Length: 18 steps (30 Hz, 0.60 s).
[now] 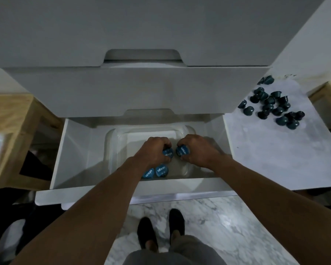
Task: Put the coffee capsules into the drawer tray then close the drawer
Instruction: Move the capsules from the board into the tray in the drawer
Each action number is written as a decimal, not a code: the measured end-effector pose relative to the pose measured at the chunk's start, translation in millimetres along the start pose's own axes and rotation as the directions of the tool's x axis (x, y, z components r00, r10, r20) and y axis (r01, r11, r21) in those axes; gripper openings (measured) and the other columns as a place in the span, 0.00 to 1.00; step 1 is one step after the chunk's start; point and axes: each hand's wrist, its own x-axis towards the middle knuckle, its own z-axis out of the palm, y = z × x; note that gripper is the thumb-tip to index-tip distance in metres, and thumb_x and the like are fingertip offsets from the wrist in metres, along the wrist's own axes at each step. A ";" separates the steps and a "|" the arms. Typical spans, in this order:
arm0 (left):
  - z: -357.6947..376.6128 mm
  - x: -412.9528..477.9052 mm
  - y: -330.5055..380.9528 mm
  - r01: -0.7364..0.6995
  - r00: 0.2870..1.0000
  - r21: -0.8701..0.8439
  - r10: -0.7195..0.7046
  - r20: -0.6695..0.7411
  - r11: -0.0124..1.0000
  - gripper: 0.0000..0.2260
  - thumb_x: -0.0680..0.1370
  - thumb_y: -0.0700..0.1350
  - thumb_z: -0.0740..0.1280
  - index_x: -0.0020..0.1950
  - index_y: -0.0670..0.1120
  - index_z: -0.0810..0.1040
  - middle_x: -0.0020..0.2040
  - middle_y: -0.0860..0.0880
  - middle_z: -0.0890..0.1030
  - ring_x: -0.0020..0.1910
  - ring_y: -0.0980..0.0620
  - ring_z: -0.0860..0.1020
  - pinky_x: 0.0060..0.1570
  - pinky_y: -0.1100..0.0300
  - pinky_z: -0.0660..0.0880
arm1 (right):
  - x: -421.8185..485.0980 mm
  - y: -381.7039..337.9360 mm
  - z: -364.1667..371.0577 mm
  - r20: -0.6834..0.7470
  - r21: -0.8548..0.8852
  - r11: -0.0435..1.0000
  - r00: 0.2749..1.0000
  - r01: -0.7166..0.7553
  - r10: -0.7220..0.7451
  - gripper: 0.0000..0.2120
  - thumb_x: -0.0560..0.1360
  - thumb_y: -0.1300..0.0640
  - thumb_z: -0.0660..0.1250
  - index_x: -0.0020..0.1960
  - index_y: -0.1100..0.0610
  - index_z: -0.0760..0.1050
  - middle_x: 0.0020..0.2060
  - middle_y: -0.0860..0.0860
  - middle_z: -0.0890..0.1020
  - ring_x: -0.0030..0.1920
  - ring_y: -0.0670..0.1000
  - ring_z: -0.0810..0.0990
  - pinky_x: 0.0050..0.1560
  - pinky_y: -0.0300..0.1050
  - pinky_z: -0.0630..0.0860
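Pale marble floor ran beneath a white cabinet whose lowest drawer stood pulled out. Inside it sat a clear tray, and two blue capsules lay foil-up against its near wall. Just beyond them both hands were down in the tray. The left hand curled round a third capsule, and the right hand gripped a fourth capsule. These two sat almost touching, neither let go yet. Well off to the right, on a marble top, a pile of dark capsules waited, far more than the tray held. The job looked barely begun: most of the loading remained, and the drawer had yet to be shut. At the left stood a wooden stool.
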 end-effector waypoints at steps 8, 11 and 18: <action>-3.3 3.3 -5.6 0.069 0.998 -0.071 -0.069 0.000 0.995 0.14 0.73 0.40 0.70 0.58 0.45 0.80 0.53 0.46 0.82 0.50 0.52 0.79 0.52 0.63 0.75 | 2.9 10.2 -3.8 0.033 0.012 0.999 0.999 0.039 -0.039 0.18 0.74 0.50 0.68 0.63 0.50 0.74 0.62 0.51 0.77 0.59 0.52 0.75 0.58 0.46 0.71; -3.8 1.8 -4.0 0.061 0.998 -0.033 -0.060 0.024 0.998 0.11 0.73 0.37 0.68 0.54 0.45 0.82 0.51 0.48 0.83 0.47 0.54 0.79 0.47 0.65 0.73 | 2.4 12.6 -4.4 0.035 -0.006 0.998 0.998 0.058 -0.058 0.15 0.75 0.51 0.67 0.62 0.49 0.76 0.61 0.49 0.78 0.59 0.52 0.74 0.56 0.45 0.71; -2.0 -0.5 3.8 0.051 0.992 0.037 -0.054 0.113 0.998 0.10 0.72 0.37 0.68 0.50 0.47 0.83 0.47 0.49 0.84 0.44 0.56 0.78 0.44 0.67 0.71 | 0.3 15.8 -4.8 0.090 -0.032 0.995 0.992 0.092 -0.089 0.14 0.75 0.53 0.67 0.61 0.49 0.77 0.60 0.49 0.79 0.59 0.51 0.75 0.50 0.41 0.67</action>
